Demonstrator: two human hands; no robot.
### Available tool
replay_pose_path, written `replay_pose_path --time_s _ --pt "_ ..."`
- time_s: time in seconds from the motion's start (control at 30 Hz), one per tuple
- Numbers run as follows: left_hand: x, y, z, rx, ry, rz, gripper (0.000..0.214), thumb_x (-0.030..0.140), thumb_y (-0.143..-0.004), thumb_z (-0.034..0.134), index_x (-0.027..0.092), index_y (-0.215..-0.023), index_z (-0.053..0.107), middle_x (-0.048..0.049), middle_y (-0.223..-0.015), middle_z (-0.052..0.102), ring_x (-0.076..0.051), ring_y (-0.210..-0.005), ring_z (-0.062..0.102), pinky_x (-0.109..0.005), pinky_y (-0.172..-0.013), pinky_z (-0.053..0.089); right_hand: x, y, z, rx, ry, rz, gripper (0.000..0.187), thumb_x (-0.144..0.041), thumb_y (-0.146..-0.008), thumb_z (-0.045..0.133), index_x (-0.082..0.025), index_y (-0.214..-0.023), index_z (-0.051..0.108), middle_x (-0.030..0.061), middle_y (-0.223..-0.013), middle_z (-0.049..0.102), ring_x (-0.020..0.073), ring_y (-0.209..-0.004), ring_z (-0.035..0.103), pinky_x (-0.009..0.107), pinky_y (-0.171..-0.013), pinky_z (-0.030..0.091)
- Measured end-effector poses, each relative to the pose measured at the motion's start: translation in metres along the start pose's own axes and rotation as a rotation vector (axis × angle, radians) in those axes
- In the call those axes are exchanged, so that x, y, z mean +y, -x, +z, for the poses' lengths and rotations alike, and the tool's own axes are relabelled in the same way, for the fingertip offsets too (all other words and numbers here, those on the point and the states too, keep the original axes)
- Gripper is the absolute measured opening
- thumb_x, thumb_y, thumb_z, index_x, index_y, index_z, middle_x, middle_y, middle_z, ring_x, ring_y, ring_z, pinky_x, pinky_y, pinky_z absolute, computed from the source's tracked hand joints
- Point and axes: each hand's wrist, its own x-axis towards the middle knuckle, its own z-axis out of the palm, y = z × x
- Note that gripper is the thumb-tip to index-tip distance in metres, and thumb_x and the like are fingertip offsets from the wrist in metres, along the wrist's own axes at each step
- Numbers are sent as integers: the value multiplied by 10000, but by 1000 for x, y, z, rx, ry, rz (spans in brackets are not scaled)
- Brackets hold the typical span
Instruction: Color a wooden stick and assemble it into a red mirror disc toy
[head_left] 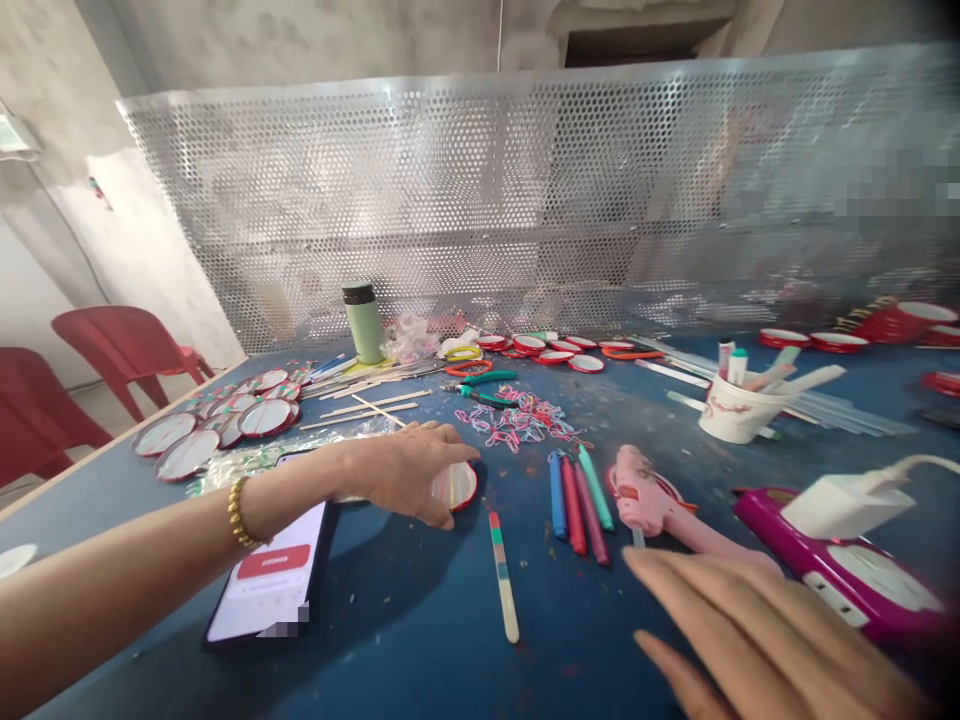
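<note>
My left hand (412, 470), with a gold bead bracelet (238, 510) at its wrist, reaches across to a small round disc with a red rim (459, 487) on the blue table. Its thumb and fingers span the rim on opposite sides, and the palm hides part of the disc. My right hand (750, 630) is held low at the right, fingers stretched out and holding nothing. Just beyond it lies a pink glue gun (652, 500). A wooden craft stick (504, 580) with coloured bands lies between the hands, beside several coloured crayons (577, 510).
A lit phone (270, 580) lies under my left forearm. More red-rimmed discs (187, 452) are piled at the left. Farther back are pink and blue clips (517, 415), pliers (487, 390), a green bottle (363, 325) and a cup of pens (731, 412). A purple power strip (832, 570) stands right.
</note>
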Motion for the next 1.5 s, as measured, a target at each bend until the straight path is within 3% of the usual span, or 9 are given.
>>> replay_pose_path --time_s 0.07,0.2,0.3,0.43,0.57,0.7,1.0,1.3,1.5 --pt "0 -4 1 9 -12 5 770 412 -763 701 215 -1470 468 -149 -1370 545 -325 -1221 550 -417 -996 441 -10 -9 8 -10 0 -118 290 -262 -1025 446 -212 -1125 714 72 -1012 780 249 -870 719 386 -779 538" --pt "-2 -4 1 70 108 -16 790 377 -715 721 213 -1456 499 -152 -1282 586 -328 -1126 590 -409 -921 467 -24 -28 14 -17 -25 -110 321 -145 -1009 391 -167 -1092 701 68 -880 777 224 -765 724 357 -705 557" --pt "2 4 -5 91 537 -81 745 470 -762 702 227 -1443 522 -112 -1185 646 -286 -1046 612 -399 -912 468 -26 -43 7 -102 -96 -65 275 -171 -1008 426 -184 -1117 678 55 -941 775 209 -841 739 327 -750 584" --pt "14 19 -12 70 1307 -39 591 467 -845 628 191 -1367 586 -84 -1111 675 -213 -969 619 -362 -910 476 -25 -62 0 -70 -159 23 234 -204 -1023 451 -187 -1167 635 59 -1031 763 189 -965 735 288 -833 591" --pt "26 27 -6 11 1638 13 544 450 -858 592 141 -1305 622 -111 -1088 694 -220 -939 631 -373 -888 485 -30 -77 5 -36 -182 41 220 -220 -1033 457 -183 -1199 597 69 -1059 747 196 -993 721 307 -863 575" --pt "35 27 3 16 1708 13 470 377 -872 585 122 -1262 645 -124 -1083 706 -221 -935 639 -343 -849 480 -41 -84 11 1 -195 71 144 -265 -1034 479 -182 -1058 594 58 -901 716 196 -813 705 323 -723 546" --pt "55 30 12 95 1817 64 435 258 -815 641 130 -1231 661 -116 -1079 707 -218 -946 648 -353 -900 487 -65 -91 16 107 -103 27 302 -409 -1011 528 -199 -794 528 -5 -631 601 154 -528 579 308 -545 401" --pt "40 39 11 45 1871 143 728 347 -693 630 128 -1382 548 -169 -1214 684 -380 -1127 639 -540 -1050 415 -45 -73 3 85 -132 125 211 -364 -1014 539 -199 -883 533 -32 -630 607 127 -507 602 270 -523 425" --pt "35 39 13 -6 1853 207 722 312 -701 638 123 -1390 535 -173 -1248 672 -389 -1179 620 -545 -1065 405 -42 -73 0 50 -140 96 103 -269 -985 572 -200 -915 544 -6 -693 637 153 -574 640 280 -548 470"
